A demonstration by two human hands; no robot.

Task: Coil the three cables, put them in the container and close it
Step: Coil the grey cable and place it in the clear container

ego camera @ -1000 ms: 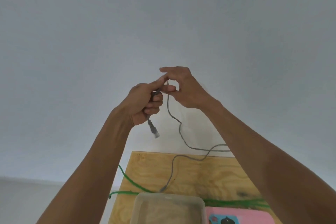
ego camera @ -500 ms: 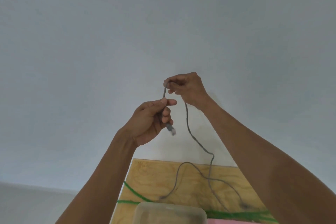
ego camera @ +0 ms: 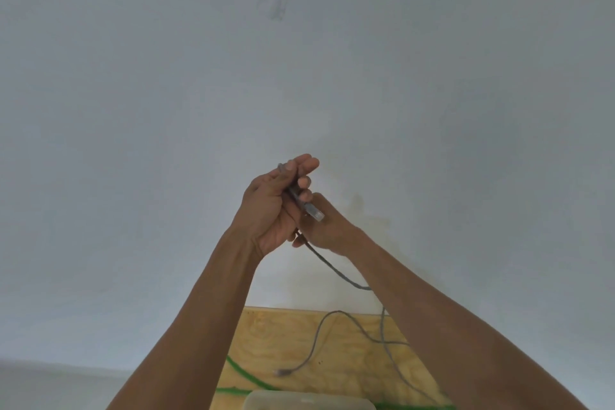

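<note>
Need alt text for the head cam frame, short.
Two bare hands raised before a white wall hold a thin grey cable: the left hand grips it near its clear plug, the right hand sits behind. The cable trails down to a plywood table, where a green cable and a translucent plastic container lie.

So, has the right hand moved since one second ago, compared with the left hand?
Yes. The right hand went from above and beside the left hand to lower, partly behind it, near the grey cable.

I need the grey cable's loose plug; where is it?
The plug lies on the wooden table, low in the head view, just right of the green cable.
</note>
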